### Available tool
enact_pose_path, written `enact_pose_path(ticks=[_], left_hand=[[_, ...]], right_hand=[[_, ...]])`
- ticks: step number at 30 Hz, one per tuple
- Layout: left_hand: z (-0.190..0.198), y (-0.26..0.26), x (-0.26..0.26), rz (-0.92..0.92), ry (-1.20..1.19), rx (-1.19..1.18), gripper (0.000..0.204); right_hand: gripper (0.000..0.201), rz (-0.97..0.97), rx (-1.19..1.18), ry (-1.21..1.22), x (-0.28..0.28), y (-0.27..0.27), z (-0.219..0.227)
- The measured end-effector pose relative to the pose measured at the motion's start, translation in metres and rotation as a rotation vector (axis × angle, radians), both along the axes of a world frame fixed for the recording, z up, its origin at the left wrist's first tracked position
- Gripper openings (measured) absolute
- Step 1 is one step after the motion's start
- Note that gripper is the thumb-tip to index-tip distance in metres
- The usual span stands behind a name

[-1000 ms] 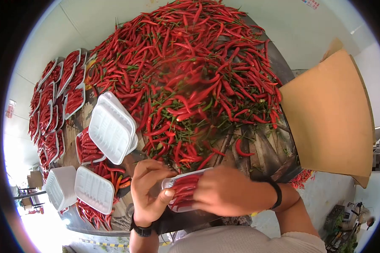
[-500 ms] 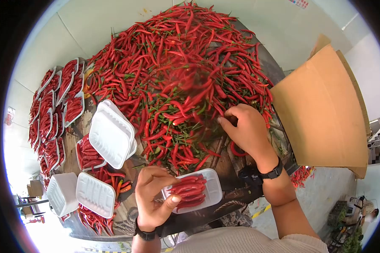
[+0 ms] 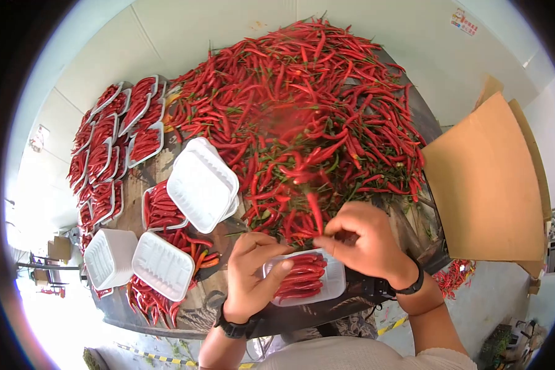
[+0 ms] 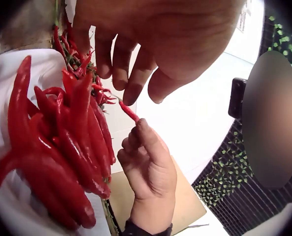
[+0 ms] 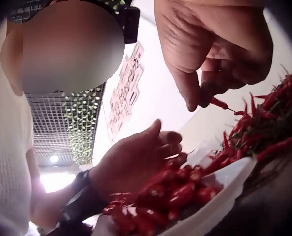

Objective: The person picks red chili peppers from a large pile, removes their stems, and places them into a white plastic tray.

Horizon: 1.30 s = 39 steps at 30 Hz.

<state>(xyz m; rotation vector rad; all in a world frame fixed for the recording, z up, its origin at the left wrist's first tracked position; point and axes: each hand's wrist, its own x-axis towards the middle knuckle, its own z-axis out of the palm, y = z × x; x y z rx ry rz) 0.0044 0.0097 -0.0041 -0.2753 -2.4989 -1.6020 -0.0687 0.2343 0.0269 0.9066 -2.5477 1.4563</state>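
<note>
A white plastic tray at the table's front edge holds a row of red chili peppers. At its left end is my left hand, thumb and fingers spread over the ends of the chilies. The left wrist view shows those fingers loosely extended, gripping nothing. My right hand hovers above the tray's far right corner. Its thumb and fingers pinch a single red chili pepper, whose green stem points toward my left fingertips in the left wrist view. Part of this chili is hidden by fingers in the right wrist view.
A large heap of chilies covers the back of the table. Filled trays are stacked at the left. Nested white trays, a single tray and more trays stand nearer. A cardboard sheet rises at right.
My right hand left the tray, reached into the heap, and is now back near the tray pinching a chili. My left hand has stayed at the tray's left end. The head view has shifted slightly.
</note>
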Motion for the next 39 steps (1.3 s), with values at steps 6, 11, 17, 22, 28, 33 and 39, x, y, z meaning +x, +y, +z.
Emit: enact_pose_path(ticks=[6,11,17,22,28,33,39], left_hand=[[-0.005,0.000,0.002,0.043,-0.022,0.056,0.021],[-0.005,0.005,0.002,0.020,-0.115,0.479,0.018],[-0.004,0.004,0.002,0.013,-0.053,0.383,0.016],[0.001,0.005,0.000,0.042,0.075,0.055,0.018],[0.003,0.008,-0.002,-0.035,0.143,-0.109,0.020],[0.004,0.006,-0.003,-0.067,0.138,-0.108,0.020],[0.007,0.005,0.001,0.079,0.153,-0.095,0.029]], right_hand=[[0.019,0.279,-0.004,0.031,0.011,-0.010,-0.008],[0.021,0.334,0.062,0.062,0.012,-0.012,-0.011],[0.030,0.337,-0.054,0.027,0.009,-0.014,-0.012],[0.048,0.202,-0.170,0.200,0.003,-0.014,-0.009],[0.047,0.262,-0.024,0.275,0.004,-0.012,-0.004],[0.035,0.242,0.080,0.346,0.006,-0.011,-0.005],[0.028,0.195,0.010,0.280,0.002,-0.008,-0.008]])
